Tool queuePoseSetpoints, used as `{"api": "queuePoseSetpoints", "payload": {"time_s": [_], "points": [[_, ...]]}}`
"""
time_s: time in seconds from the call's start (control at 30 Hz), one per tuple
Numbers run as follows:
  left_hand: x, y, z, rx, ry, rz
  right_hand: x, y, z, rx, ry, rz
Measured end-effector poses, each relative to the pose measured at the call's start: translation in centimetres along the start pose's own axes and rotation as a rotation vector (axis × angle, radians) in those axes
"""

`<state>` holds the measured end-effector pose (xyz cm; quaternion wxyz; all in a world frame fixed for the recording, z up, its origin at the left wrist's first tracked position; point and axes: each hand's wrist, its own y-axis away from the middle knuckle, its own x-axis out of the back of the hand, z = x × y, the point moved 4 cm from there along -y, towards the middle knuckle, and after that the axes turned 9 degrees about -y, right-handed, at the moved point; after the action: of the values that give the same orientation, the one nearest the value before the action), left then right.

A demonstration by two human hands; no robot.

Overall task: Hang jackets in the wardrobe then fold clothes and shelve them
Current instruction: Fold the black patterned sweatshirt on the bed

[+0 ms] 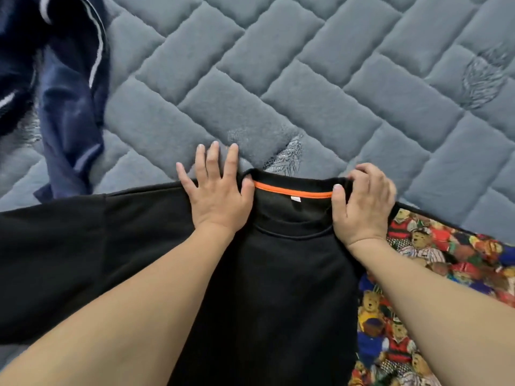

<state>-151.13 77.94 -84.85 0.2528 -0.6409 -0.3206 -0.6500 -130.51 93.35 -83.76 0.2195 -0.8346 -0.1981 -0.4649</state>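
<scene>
A black sweatshirt point(278, 274) with an orange strip inside its collar lies spread flat on the grey quilted bed point(278, 79), collar away from me. My left hand point(217, 190) presses flat on its left shoulder, fingers straight and reaching past the edge onto the bed. At the right end of the collar, my right hand point(362, 201) pinches the fabric with curled fingers and thumb. The left sleeve stretches out toward the left edge of the view.
A navy garment point(67, 93) with white piping lies crumpled at the upper left of the bed. A colourful teddy-bear print cloth point(404, 316) lies under the sweatshirt's right side, at the lower right.
</scene>
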Motion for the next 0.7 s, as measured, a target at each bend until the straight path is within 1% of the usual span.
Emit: {"api": "queuePoseSetpoints", "payload": {"time_s": [0.17, 0.3, 0.5, 0.63, 0.7], "points": [[0.2, 0.0, 0.3, -0.027, 0.015, 0.036, -0.4, 0.1, 0.3, 0.036, 0.028, -0.006], [0.2, 0.3, 0.2, -0.058, 0.056, 0.126, -0.6, 0.4, 0.2, 0.059, 0.033, -0.012], [0.8, 0.5, 0.3, -0.150, 0.102, 0.270, -0.4, 0.5, 0.2, 0.089, 0.014, 0.035], [2.7, 1.3, 0.3, -0.162, 0.185, 0.201, 1.7, 0.9, -0.8, 0.114, -0.078, 0.043], [4.0, 2.6, -0.4, -0.181, 0.246, 0.224, 3.3, 1.8, -1.7, 0.144, -0.084, 0.086]]}}
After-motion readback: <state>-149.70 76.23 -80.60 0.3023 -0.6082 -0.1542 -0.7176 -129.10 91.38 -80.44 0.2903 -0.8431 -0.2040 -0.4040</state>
